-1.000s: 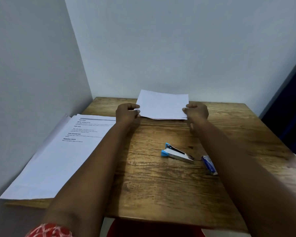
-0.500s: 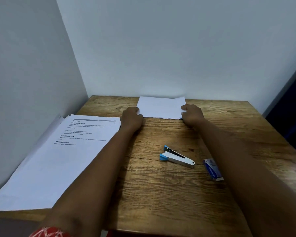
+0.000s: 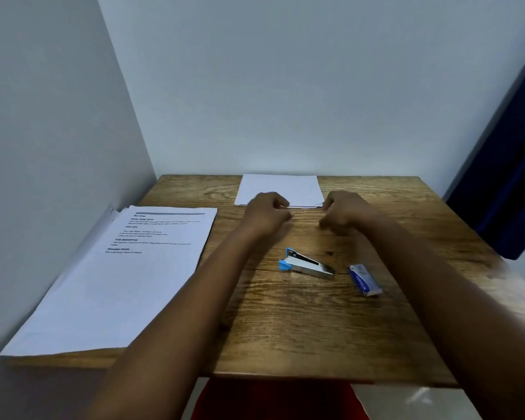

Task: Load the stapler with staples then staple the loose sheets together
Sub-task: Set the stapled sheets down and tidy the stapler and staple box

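A small stack of blank white sheets (image 3: 281, 187) lies flat at the back middle of the wooden table (image 3: 300, 322). My left hand (image 3: 265, 213) hovers at the stack's near edge with loosely curled fingers, covering its front left part. My right hand (image 3: 344, 209) is just off the stack's front right corner, fingers loosely curled, holding nothing. A silver stapler with blue ends (image 3: 306, 265) lies on the table nearer to me, between my forearms. To its right, beside my right forearm, lies a small blue and white staple box (image 3: 365, 280).
A larger pile of printed sheets (image 3: 119, 277) covers the table's left side and overhangs its left edge. Walls close off the left and back. A dark blue curtain (image 3: 509, 177) hangs at the right. Something red (image 3: 273, 401) shows below the table's front edge.
The stack, lifted in both hands a second ago, now lies flat by the back wall. Both hands have let go and drawn back slightly toward me.
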